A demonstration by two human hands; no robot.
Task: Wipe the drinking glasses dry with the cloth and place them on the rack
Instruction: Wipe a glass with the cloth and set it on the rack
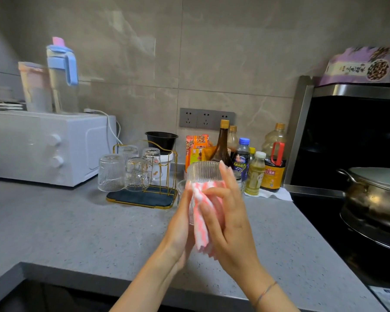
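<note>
Head view showed us a ribbed glass (203, 174) upright in the middle of the frame, raised above the grey counter (77, 233), with a pink-and-white cloth (200, 221) pressed against its near side and hanging below it. We saw the left hand (180, 226) gripping the ribbed glass from the left, thumb on the cloth, while the right hand (227, 212) held the cloth to it with curled fingers. Left of centre, the gold wire rack (164, 192) stood on the counter with several upturned glasses (136, 174) on it, well apart from the hands
</note>
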